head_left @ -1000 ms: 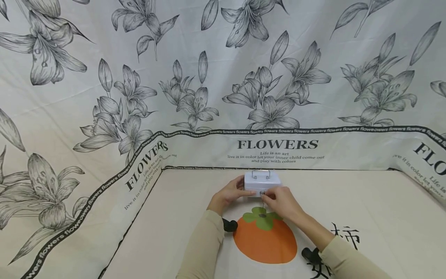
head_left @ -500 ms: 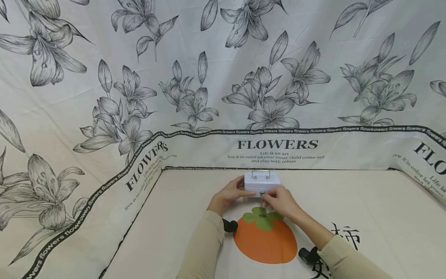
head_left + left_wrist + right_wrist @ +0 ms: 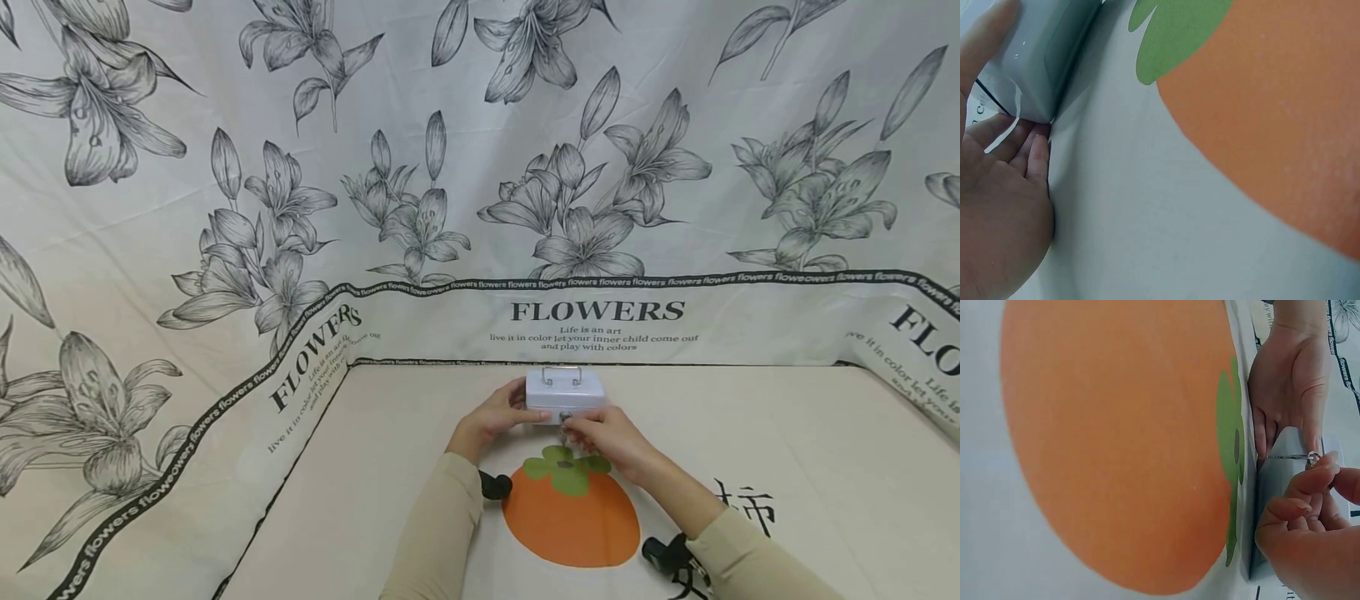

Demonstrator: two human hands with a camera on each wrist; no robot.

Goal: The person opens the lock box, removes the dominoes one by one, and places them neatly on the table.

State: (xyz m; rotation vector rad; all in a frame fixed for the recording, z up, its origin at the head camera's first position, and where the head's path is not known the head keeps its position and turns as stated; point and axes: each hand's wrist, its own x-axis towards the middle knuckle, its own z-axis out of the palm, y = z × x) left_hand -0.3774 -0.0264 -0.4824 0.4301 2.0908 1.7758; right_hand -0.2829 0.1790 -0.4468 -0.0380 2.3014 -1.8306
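Note:
A small white cash box with a wire handle on its lid stands near the far edge of the tabletop, its lid down. My left hand grips its left side, thumb across the front and fingers round the side. At the front lock, my right hand pinches a small key, mostly hidden by the fingertips. In the right wrist view a metal ring shows at those fingertips, and a thin strand hangs from it. The left wrist view catches a corner of the box beside the curled fingers.
The pale tablecloth bears a printed orange persimmon and black characters. A floral curtain rises right behind the box and along the left side. Black wrist devices sit at both cuffs.
My right hand has turned slightly and dropped a little at the lock, still pinching the key. The box and my left hand have stayed in place.

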